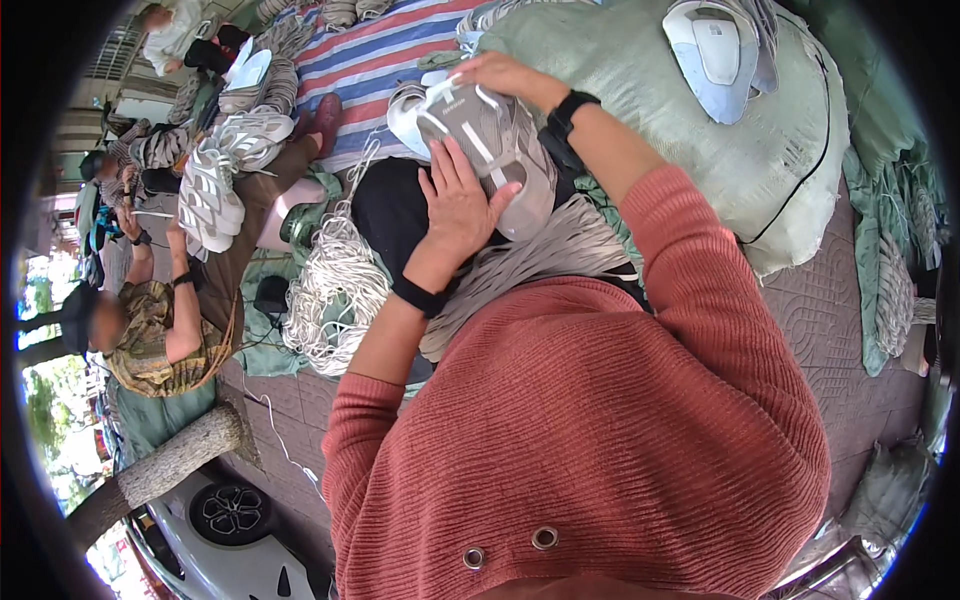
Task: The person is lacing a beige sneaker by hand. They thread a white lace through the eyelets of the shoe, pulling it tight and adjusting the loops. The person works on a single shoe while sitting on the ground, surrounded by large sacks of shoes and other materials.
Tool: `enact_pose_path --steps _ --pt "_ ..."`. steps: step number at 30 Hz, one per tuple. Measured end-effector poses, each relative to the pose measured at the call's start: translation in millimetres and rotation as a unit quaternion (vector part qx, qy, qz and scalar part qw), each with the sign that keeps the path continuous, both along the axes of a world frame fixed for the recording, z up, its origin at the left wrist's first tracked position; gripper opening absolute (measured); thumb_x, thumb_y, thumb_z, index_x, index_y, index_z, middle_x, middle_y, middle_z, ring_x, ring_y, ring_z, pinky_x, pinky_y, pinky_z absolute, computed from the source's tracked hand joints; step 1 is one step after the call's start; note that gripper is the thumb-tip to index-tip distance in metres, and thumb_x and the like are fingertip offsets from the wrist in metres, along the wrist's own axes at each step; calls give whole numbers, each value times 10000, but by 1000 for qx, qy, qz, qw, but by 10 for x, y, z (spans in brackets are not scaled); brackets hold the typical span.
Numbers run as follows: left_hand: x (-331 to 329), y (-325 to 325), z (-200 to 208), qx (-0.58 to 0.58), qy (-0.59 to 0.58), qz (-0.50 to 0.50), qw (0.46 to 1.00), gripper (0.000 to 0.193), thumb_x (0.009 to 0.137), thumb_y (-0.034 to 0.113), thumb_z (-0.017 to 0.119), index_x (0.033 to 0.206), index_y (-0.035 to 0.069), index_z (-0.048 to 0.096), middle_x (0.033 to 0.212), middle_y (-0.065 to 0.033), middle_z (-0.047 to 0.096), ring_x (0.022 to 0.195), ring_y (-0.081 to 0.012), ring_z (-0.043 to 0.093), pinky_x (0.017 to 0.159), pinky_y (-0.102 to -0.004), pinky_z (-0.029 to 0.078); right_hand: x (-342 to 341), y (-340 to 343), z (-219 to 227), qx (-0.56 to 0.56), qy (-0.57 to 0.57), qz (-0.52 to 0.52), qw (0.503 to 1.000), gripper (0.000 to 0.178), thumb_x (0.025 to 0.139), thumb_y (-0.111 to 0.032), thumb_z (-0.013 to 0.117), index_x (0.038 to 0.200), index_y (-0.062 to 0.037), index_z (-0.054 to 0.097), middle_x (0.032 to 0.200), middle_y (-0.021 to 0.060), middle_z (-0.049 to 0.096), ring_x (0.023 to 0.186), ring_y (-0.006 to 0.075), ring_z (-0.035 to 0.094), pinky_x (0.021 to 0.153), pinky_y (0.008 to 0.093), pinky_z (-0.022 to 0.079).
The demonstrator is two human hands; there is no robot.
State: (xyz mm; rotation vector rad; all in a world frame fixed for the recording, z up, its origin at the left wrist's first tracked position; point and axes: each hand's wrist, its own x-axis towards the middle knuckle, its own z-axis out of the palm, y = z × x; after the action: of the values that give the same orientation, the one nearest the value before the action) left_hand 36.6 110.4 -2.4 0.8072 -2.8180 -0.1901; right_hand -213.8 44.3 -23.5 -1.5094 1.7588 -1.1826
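Observation:
Above my lap is a grey-beige mesh shoe upper (522,150) with pale stripes. My left hand (460,200) lies against its near left side, fingers stretched out flat and thumb spread apart. At its far end, my right hand (505,80) is closed over the edge, with part of the fingers hidden. Behind the upper, a pale blue-white shoe piece (406,115) shows partly. Under it, a bundle of grey laces (545,245) lies across my lap beside dark cloth (390,212). A tangled heap of white laces (335,300) sits to the left.
A bulging pale green sack (780,180) at the right bears more shoe uppers (712,55). Beyond lies a striped sheet (385,60). Left, a person (150,330) sits near stacked uppers (212,195), a tree trunk (170,460) and a parked car (225,560).

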Motion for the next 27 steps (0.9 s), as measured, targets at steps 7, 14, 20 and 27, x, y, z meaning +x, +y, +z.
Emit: enact_pose_path --steps 7,14,20,27 --pt "86 6 -78 -69 11 4 998 1043 870 631 525 1414 -192 184 1421 -425 282 1347 -507 304 1119 -561 229 221 34 53 63 -25 33 997 271 901 -275 626 1070 -86 723 964 104 723 883 176 654 825 318 499" --pt "242 297 742 75 61 -143 985 332 804 301 718 897 32 546 932 -168 552 914 -369 562 746 -431 465 101 -104 -371 -63 45 13 997 283 859 -294 627 1046 -105 725 1042 116 704 962 274 645 852 362 490" --pt "313 163 256 196 -76 -317 925 190 858 241 654 838 62 595 837 -132 601 816 -342 629 681 -430 506 52 -101 -220 104 10 1 995 321 856 -358 584 1122 -222 703 1131 68 683 1083 284 612 925 386 467" --pt "349 84 376 98 -121 -330 931 153 842 210 653 889 71 610 819 -123 646 756 -308 659 654 -416 531 -2 -92 -226 119 61 3 991 317 934 -338 521 1179 -190 657 1126 94 674 1081 299 610 924 405 457"
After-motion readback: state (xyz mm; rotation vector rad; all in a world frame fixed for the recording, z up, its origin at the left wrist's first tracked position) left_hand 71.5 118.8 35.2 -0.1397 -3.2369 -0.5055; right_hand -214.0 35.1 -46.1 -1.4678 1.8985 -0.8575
